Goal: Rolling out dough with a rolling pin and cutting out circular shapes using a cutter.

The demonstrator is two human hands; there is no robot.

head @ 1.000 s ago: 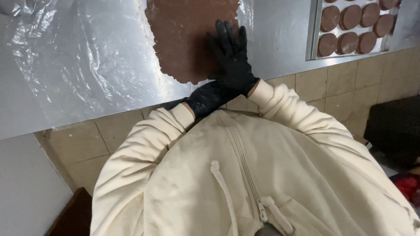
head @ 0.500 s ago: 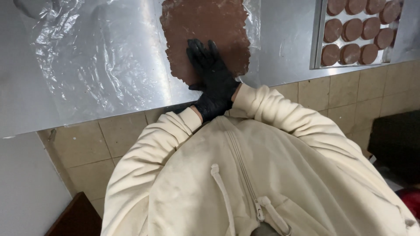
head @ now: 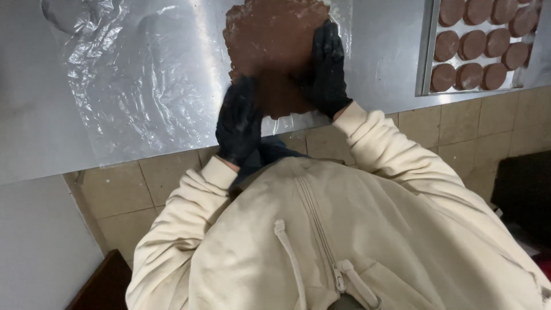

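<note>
Where the cream hooded jacket [head: 344, 241] fills the near view, both sleeves reach forward over the tiled floor to a steel worktable [head: 34, 115]. Left hand [head: 238, 123], black-gloved and blurred, sits at the near edge of the worktable, seemingly flat with fingers together, against the near-left side of the brown dough sheet [head: 275, 40]; whether it presses or merely rests cannot be told. Right hand [head: 328, 72], also gloved, lies open and flat, fingers pointing away, on the sheet's right side, holding nothing. The dough lies between and beyond the hands, long axis running away from the near edge, matte, ragged-rimmed, on clear plastic film [head: 143, 80]. Toward the far right corner, a tray [head: 427, 51] holds round brown discs [head: 470, 43].
</note>
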